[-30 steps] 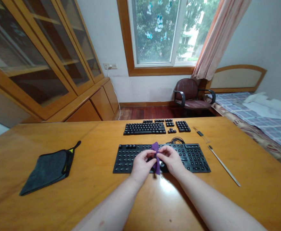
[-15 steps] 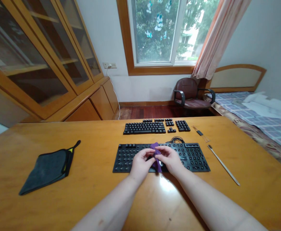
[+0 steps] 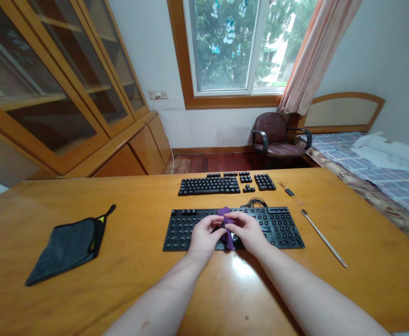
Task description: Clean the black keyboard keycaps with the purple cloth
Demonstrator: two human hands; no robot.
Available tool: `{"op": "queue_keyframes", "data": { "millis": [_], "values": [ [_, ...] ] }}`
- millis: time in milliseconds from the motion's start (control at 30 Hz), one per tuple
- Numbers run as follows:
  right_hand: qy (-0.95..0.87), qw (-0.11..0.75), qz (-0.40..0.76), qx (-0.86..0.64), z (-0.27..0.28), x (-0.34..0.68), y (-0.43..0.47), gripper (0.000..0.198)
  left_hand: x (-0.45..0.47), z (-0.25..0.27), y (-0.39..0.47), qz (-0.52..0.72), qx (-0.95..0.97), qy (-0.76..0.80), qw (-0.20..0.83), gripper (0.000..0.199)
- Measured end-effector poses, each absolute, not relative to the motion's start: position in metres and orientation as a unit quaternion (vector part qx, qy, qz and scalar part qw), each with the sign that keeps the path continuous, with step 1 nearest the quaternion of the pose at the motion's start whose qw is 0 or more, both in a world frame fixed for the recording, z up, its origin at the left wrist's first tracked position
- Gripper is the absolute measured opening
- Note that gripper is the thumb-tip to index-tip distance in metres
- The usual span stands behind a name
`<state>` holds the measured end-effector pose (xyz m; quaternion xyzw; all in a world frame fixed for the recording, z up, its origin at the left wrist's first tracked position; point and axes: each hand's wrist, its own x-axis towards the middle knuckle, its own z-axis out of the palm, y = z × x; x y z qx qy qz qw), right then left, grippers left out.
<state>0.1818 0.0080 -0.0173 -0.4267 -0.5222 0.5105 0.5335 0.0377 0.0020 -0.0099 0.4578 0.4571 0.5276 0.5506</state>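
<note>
A small purple cloth point(image 3: 230, 241) is pinched between both hands over the middle of a black keyboard base point(image 3: 180, 229), whose keycaps are off except for a few along its top row. My left hand point(image 3: 204, 233) has its thumb and fingers closed on the cloth from the left. From the right, my right hand point(image 3: 246, 232) grips it too, thumb and fingertips pressed together. Something small and dark shows in the cloth between the fingertips, too hidden to name. Behind the base, the loose black keycaps point(image 3: 209, 185) lie laid out in keyboard order.
A coiled black cable point(image 3: 257, 202) sits behind the base. To the right lie a wire keycap puller point(image 3: 289, 192) and a thin brush point(image 3: 325, 239). A folded dark grey cloth point(image 3: 69, 247) rests at the left of the wooden desk point(image 3: 127, 284).
The fingertips have shifted slightly on the purple cloth, and a dark spot now shows between them. The whole view has moved a little; other things lie as before.
</note>
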Motion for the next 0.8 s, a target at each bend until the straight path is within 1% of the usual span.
{"op": "queue_keyframes", "data": {
  "millis": [200,300,400,600,700,800],
  "values": [
    [-0.528,0.528,0.498,-0.440,-0.0164,0.1833,0.0072,0.020,0.0364,-0.0070,0.0004,0.523,0.476,0.450,0.545,0.022],
    [-0.522,0.531,0.497,-0.446,-0.0132,0.1839,0.0067,0.015,0.0374,-0.0075,0.0005,0.527,0.461,0.447,0.557,0.028],
    [-0.507,0.537,0.499,-0.454,-0.0127,0.1831,0.0064,0.016,0.0384,-0.0084,0.0016,0.536,0.445,0.447,0.562,0.033],
    [-0.503,0.549,0.475,-0.470,-0.0153,0.1787,0.0043,0.017,0.0365,-0.0061,0.0028,0.538,0.452,0.449,0.551,0.022],
    [-0.522,0.552,0.456,-0.464,-0.0171,0.1775,0.0035,0.015,0.0337,-0.0045,0.0033,0.540,0.486,0.445,0.523,0.018],
    [-0.534,0.554,0.445,-0.459,-0.0193,0.1773,0.0038,0.014,0.0302,-0.0035,0.0047,0.527,0.544,0.466,0.458,0.018]
  ]
}}
